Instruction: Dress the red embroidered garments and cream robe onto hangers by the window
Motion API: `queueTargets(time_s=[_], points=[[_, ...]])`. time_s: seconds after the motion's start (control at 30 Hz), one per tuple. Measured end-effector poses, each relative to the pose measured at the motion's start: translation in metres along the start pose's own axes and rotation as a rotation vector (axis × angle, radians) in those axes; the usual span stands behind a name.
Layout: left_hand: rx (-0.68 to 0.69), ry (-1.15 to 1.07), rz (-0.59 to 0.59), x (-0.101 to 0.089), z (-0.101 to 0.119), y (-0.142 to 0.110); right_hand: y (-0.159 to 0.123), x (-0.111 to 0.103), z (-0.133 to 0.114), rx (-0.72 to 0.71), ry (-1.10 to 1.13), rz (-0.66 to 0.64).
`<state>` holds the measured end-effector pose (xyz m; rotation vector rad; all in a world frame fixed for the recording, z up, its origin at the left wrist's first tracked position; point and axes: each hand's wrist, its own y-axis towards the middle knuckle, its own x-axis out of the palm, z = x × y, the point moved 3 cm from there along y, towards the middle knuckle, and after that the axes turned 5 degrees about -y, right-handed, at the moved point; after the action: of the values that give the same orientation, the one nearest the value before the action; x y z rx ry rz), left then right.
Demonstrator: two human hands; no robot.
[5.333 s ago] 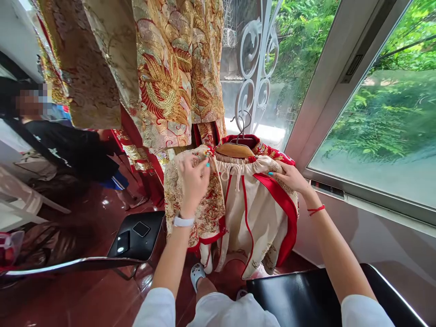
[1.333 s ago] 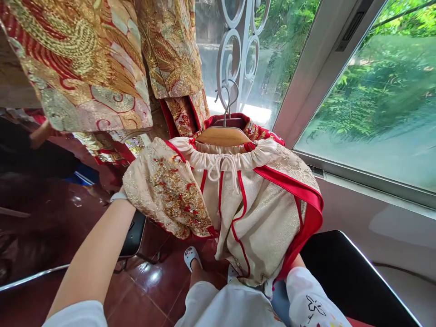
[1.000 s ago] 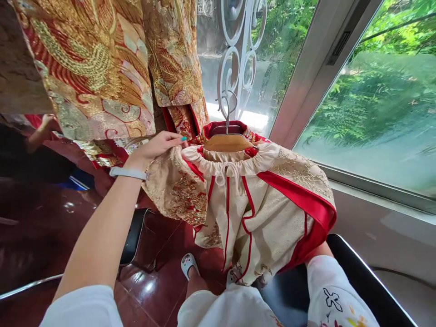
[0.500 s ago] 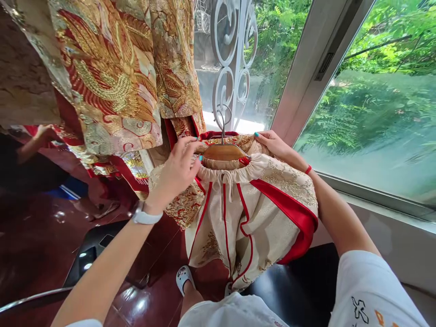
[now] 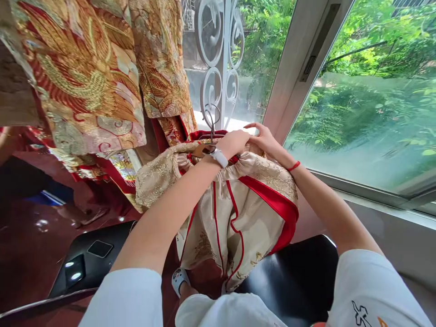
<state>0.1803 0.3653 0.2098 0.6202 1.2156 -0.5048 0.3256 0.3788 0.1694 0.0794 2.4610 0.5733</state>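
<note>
A cream garment [image 5: 225, 213] with red piping, gold embroidery and a gathered drawstring edge hangs in front of me. It is on a wooden hanger [image 5: 200, 151] with a metal hook, and red and gold cloth shows behind it. My left hand [image 5: 235, 140], with a watch above it, reaches across the hanger to the garment's right end. Its fingers bend down there, the tips hidden. Beside it, almost touching, my right hand [image 5: 265, 141] has its fingers bent at the same gathered edge; what lies between them is hidden.
Heavily embroidered gold and red garments [image 5: 91, 81] hang at the left. Behind the hanger stands a white scrollwork grille [image 5: 223, 59], with a sliding window frame [image 5: 306, 68] at the right. A black chair [image 5: 293, 277] is below; a phone [image 5: 99, 248] lies on another black seat [image 5: 112, 234].
My left hand has moved right, from the hanger's left side across to my right hand. The right hand's fingers have bent more. The view has shifted slightly, and the garment still hangs on the hanger.
</note>
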Motion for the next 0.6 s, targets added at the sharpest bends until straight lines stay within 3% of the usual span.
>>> queueTargets(time_s=[0.1, 0.2, 0.37, 0.6], points=[[-0.038, -0.272, 0.097, 0.002, -0.007, 0.0, -0.019, -0.003, -0.008, -0.023, -0.103, 0.134], [-0.158, -0.568, 0.245, -0.001, -0.014, 0.006, -0.046, -0.007, -0.024, -0.101, -0.22, 0.22], [-0.353, -0.915, 0.351, 0.001, -0.02, 0.025, -0.072, 0.001, -0.025, -0.079, -0.336, 0.047], [-0.451, -1.353, 0.297, 0.002, -0.026, 0.027, -0.044, 0.008, 0.002, -0.094, -0.445, -0.046]])
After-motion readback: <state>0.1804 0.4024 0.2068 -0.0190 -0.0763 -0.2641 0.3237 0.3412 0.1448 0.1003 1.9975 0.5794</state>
